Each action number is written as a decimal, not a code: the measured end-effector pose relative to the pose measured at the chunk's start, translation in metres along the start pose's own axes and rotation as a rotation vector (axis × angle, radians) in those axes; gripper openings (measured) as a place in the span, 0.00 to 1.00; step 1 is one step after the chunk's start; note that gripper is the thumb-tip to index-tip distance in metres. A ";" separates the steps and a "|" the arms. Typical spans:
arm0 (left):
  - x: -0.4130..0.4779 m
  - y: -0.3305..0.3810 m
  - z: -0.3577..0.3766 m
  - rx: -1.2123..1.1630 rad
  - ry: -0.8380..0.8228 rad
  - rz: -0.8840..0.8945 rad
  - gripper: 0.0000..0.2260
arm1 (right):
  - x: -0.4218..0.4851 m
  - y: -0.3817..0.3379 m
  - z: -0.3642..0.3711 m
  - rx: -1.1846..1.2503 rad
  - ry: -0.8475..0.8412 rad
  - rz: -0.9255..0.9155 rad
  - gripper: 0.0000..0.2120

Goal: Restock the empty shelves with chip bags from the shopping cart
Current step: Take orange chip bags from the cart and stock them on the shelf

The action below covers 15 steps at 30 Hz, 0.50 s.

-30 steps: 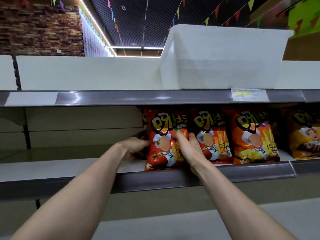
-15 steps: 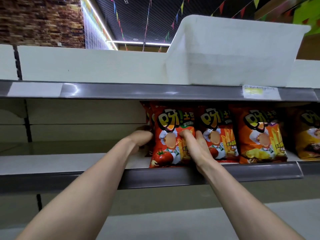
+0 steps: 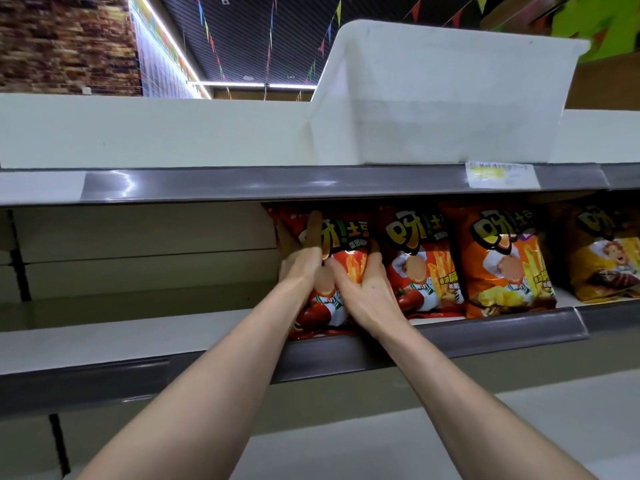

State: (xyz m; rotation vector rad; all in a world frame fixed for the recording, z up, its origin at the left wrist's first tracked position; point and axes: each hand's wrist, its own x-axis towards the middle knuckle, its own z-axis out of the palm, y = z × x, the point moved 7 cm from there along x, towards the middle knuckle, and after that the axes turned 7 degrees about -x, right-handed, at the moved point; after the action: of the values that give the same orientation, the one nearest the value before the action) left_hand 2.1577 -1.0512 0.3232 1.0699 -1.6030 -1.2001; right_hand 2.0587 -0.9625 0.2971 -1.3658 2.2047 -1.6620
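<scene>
Your left hand [image 3: 299, 268] grips the left edge of the glossy red foil chip bag [image 3: 348, 237], one finger lying up its front. Your right hand [image 3: 363, 292] curls round its right edge. The bag stands upright between them on the grey-lipped shelf [image 3: 502, 327]. Half a second ago your left hand sat beside the bag, off its face.

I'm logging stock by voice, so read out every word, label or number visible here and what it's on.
"呀!土豆" on the held chip bag, partly covered by the left hand.
"呀!土" on the second chip bag, the rest hidden.
"呀!土豆" on the orange chip bag.
Yellow chip bag: logo cut off, unreadable.
Price label on the upper shelf rail: too blurred.
Small print on the bags: too small.
</scene>
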 end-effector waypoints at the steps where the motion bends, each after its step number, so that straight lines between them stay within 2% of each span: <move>1: -0.002 0.001 -0.001 0.002 -0.001 -0.005 0.17 | 0.001 0.002 0.000 -0.007 0.006 -0.002 0.34; 6: -0.017 0.006 -0.011 -0.049 0.065 0.114 0.20 | 0.000 -0.001 -0.005 -0.015 0.068 -0.029 0.38; 12: -0.028 -0.002 -0.006 0.043 0.185 0.259 0.16 | 0.002 -0.009 -0.009 -0.118 0.086 -0.098 0.24; 15: -0.029 -0.004 -0.005 0.077 0.239 0.326 0.19 | 0.000 -0.010 -0.006 -0.178 0.083 -0.117 0.22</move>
State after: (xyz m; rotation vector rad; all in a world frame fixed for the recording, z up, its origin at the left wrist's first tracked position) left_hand 2.1708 -1.0250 0.3165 0.9173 -1.5715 -0.7699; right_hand 2.0613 -0.9582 0.3077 -1.5213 2.4151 -1.6194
